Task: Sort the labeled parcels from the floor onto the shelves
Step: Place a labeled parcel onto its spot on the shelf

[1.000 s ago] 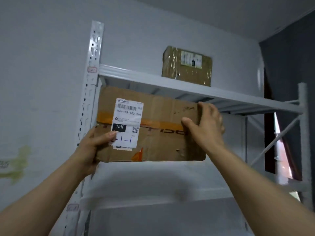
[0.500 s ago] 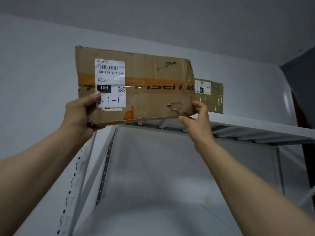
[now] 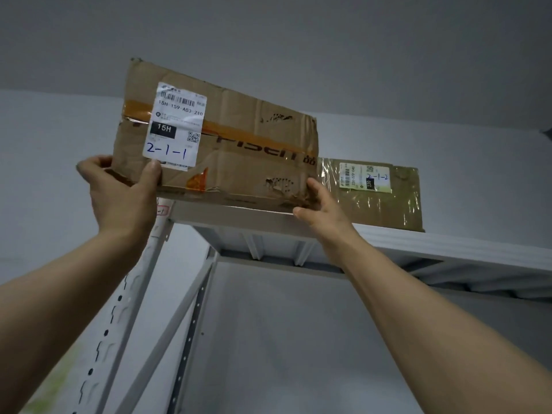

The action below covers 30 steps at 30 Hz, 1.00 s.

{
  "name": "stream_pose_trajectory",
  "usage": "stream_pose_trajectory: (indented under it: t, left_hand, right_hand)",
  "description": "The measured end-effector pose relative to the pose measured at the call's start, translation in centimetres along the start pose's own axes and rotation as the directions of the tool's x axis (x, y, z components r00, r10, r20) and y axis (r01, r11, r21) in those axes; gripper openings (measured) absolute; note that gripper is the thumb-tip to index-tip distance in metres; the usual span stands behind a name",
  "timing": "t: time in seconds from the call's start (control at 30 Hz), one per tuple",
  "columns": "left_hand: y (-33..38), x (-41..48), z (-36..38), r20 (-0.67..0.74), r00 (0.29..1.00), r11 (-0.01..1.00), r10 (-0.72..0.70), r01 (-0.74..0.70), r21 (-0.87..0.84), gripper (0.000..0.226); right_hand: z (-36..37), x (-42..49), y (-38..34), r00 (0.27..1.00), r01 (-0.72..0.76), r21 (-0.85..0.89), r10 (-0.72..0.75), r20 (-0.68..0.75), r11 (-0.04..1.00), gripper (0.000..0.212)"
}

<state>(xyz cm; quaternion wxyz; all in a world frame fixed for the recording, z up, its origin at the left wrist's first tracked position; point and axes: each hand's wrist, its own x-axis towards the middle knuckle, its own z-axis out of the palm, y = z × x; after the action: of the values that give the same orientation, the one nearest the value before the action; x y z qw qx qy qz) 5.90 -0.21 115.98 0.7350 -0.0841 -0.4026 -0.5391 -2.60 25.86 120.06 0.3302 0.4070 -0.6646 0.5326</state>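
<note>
The left hand (image 3: 122,198) is clamped on the lower left corner of the parcel (image 3: 239,150), with the thumb pressed on the front face just under the white label (image 3: 177,127) and the fingers wrapped round behind. The right hand (image 3: 321,207) is closed on the lower right corner, thumb beneath the bottom edge and fingers up the side. The parcel is held overhead, tilted with its left end higher, in the upper middle of the frame. Its bottom edge lies along the front lip of the top shelf (image 3: 448,243); whether it already rests there cannot be told. "2-1-1" is handwritten on the label. A second parcel (image 3: 385,201), marked "2-1-2", sits on the shelf to the right, partly hidden behind the held one. The perforated upright (image 3: 119,324) runs down the lower left. The parcel is judged fairly light, since it is carried by its corners at full reach. Its cardboard is creased and torn near the right hand, so that corner is likely weak. Support is better taken along the bottom edge and the ends, away from the tear and the glossy tape (image 3: 239,130).
</note>
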Motion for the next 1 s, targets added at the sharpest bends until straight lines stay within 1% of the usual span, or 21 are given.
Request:
stream_pose_trajectory:
  t: [0.07,0.13,0.2,0.3,0.47,0.53,0.6,0.7,0.83,0.93,1.0]
  left_hand:
    - [-0.7,0.2,0.5,0.014,0.998,0.996,0.064,-0.065,0.068,0.048]
    - [-1.7,0.5,0.7,0.035,0.995,0.981,0.094,-0.098,0.164,0.055]
    - [-2.7,1.0,0.9,0.081,0.993,0.959,0.084,-0.103,0.264,0.06]
    - [-3.6,1.6,1.5,0.164,0.984,0.93,0.07,-0.124,0.346,0.058]
    - [-3.9,2.7,2.7,0.249,0.966,0.92,0.065,-0.155,0.361,0.066]
    - [-4.1,2.9,3.2,0.273,0.96,0.922,0.068,-0.165,0.351,0.064]
    - [-4.4,3.2,3.6,0.3,0.953,0.928,0.035,-0.143,0.344,0.065]
    - [-5.2,3.8,4.0,0.368,0.929,0.934,-0.022,-0.112,0.34,0.067]
    - [-6.3,4.1,4.9,0.434,0.9,0.927,-0.038,-0.13,0.351,0.065]
    - [-7.1,4.2,5.7,0.429,0.891,0.906,-0.15,-0.05,0.42,0.081]
    - [-7.8,4.4,6.1,0.437,0.879,0.894,-0.19,-0.03,0.448,0.084]
  right_hand:
    - [0.6,0.9,0.0,1.0,-0.015,-0.01,0.015,0.026,1.0,0.072]
    - [1.1,1.9,0.1,0.998,-0.045,-0.023,0.046,0.032,0.999,0.071]
    - [1.3,2.7,0.2,0.997,-0.077,-0.05,0.078,0.016,0.996,0.071]
    - [1.2,3.8,0.4,0.992,-0.126,-0.079,0.124,-0.022,0.989,0.069]
    - [0.8,4.8,1.7,0.985,-0.17,-0.149,0.165,-0.047,0.974,0.067]
    - [0.9,4.9,2.0,0.985,-0.173,-0.155,0.169,-0.043,0.973,0.068]
    - [1.0,5.1,2.1,0.985,-0.171,-0.151,0.165,-0.053,0.974,0.067]
    - [0.8,5.2,2.3,0.985,-0.154,-0.16,0.139,-0.099,0.975,0.056]
    - [0.6,5.2,2.5,0.984,-0.141,-0.17,0.12,-0.129,0.975,0.043]
    - [0.6,5.3,2.9,0.985,-0.139,-0.176,0.119,-0.122,0.974,0.052]
    - [0.6,5.1,3.0,0.987,-0.132,-0.191,0.11,-0.121,0.973,0.056]
